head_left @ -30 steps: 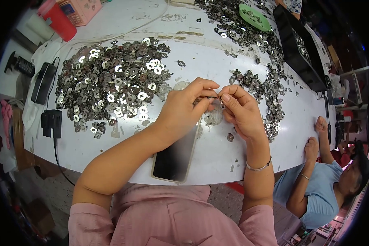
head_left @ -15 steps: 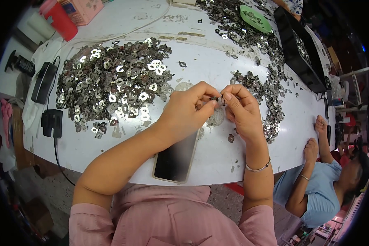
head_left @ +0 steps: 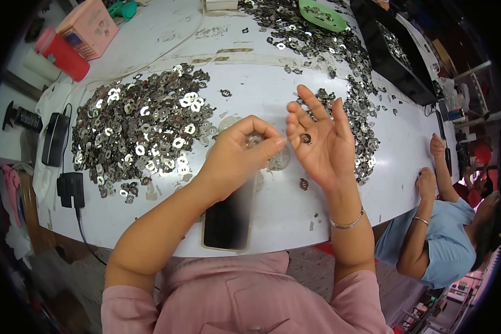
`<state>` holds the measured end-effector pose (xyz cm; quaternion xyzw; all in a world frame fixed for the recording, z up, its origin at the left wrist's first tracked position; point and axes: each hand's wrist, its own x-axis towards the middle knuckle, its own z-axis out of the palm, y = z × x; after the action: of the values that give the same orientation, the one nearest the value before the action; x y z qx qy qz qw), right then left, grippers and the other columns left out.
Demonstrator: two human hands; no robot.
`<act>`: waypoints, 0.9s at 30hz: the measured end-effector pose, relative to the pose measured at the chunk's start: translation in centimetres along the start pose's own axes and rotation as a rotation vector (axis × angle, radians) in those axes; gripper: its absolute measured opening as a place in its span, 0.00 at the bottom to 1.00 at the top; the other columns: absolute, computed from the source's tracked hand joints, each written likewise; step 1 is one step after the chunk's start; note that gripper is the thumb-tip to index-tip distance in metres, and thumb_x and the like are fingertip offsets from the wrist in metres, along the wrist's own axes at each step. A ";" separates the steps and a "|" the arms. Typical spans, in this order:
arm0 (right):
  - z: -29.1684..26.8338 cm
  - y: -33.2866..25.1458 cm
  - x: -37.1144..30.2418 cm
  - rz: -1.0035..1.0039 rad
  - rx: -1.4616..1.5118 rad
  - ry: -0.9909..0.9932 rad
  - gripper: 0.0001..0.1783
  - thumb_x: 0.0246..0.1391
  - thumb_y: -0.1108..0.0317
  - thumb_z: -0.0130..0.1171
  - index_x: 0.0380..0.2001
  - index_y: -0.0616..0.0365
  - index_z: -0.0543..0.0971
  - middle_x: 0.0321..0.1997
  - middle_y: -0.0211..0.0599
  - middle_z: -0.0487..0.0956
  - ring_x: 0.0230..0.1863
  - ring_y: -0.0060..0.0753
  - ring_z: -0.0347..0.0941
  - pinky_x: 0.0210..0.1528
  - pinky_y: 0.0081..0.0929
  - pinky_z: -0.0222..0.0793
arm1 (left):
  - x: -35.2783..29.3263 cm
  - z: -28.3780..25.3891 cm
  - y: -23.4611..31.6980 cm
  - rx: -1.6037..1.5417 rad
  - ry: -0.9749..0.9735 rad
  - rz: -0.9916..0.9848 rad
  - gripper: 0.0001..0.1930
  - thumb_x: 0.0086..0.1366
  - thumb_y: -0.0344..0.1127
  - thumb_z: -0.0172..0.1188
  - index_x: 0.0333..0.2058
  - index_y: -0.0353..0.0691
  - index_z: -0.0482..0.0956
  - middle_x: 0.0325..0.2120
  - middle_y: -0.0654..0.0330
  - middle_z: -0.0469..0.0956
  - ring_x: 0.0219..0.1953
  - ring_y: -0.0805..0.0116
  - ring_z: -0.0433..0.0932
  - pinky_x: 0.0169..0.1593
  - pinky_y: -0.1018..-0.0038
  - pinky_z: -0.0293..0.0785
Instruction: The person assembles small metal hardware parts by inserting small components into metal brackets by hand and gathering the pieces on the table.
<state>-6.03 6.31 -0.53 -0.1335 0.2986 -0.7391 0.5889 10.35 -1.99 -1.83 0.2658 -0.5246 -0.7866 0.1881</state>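
Note:
My right hand [head_left: 324, 146] is turned palm up with its fingers spread. A small dark metal piece [head_left: 305, 138] lies loose at the base of its fingers. Just to the left, my left hand [head_left: 242, 153] has thumb and forefinger pressed together; what they hold, if anything, cannot be made out. Beneath my left wrist lies a smartphone [head_left: 225, 225] with a dark screen, partly covered by the hand. A single metal piece [head_left: 304, 184] rests on the white table below my right hand. A large heap of flat ring-shaped metal pieces [head_left: 139, 131] spreads left of my hands.
Another heap of metal pieces [head_left: 364, 133] runs along the right, up to a green tray [head_left: 323, 16] and a black bin [head_left: 392, 53]. Black adapters [head_left: 70, 189], a red container [head_left: 64, 55] and a pink box [head_left: 89, 28] stand left. A co-worker in a blue shirt [head_left: 442, 245] sits at right.
My hands were close together, both pinching around small metal pieces. They have drawn apart, and the right hand has opened palm up with a piece on it. The view has shifted slightly.

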 end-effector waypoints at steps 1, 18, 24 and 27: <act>0.2 0.1 0.0 0.020 0.051 0.006 0.32 0.64 0.45 0.42 0.59 0.60 0.64 0.46 0.42 0.75 0.45 0.31 0.72 0.47 0.26 0.70 | 0.0 0.2 -0.2 0.005 -0.009 -0.001 0.09 0.62 0.38 0.63 0.35 0.40 0.75 0.29 0.67 0.76 0.25 0.82 0.69 0.29 0.83 0.66; 0.9 0.9 -0.7 -0.001 -0.097 -0.198 0.38 0.63 0.37 0.34 0.65 0.53 0.57 0.63 0.50 0.64 0.63 0.45 0.62 0.64 0.41 0.57 | 0.1 0.9 0.0 0.256 0.092 0.192 0.06 0.64 0.32 0.57 0.37 0.38 0.78 0.24 0.65 0.73 0.21 0.77 0.69 0.25 0.81 0.65; -1.5 -1.0 -0.2 -0.473 -1.501 -0.032 0.13 0.56 0.68 0.55 0.45 0.54 0.78 0.44 0.36 0.75 0.48 0.40 0.67 0.53 0.38 0.59 | 0.3 -0.8 0.6 -0.529 -0.104 -0.175 0.07 0.67 0.38 0.53 0.33 0.42 0.72 0.28 0.65 0.71 0.25 0.78 0.65 0.29 0.84 0.62; -2.0 -1.4 0.1 -0.809 -1.896 0.033 0.11 0.47 0.74 0.59 0.36 0.52 0.81 0.36 0.34 0.74 0.40 0.41 0.66 0.44 0.36 0.57 | 0.6 -0.9 0.4 -0.660 -0.167 -0.190 0.07 0.66 0.37 0.53 0.34 0.41 0.72 0.28 0.64 0.72 0.24 0.77 0.65 0.29 0.83 0.63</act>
<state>-8.23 6.98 -1.27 -0.6235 0.6997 -0.3443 -0.0554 10.45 -3.19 -1.84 0.1730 -0.2284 -0.9468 0.1464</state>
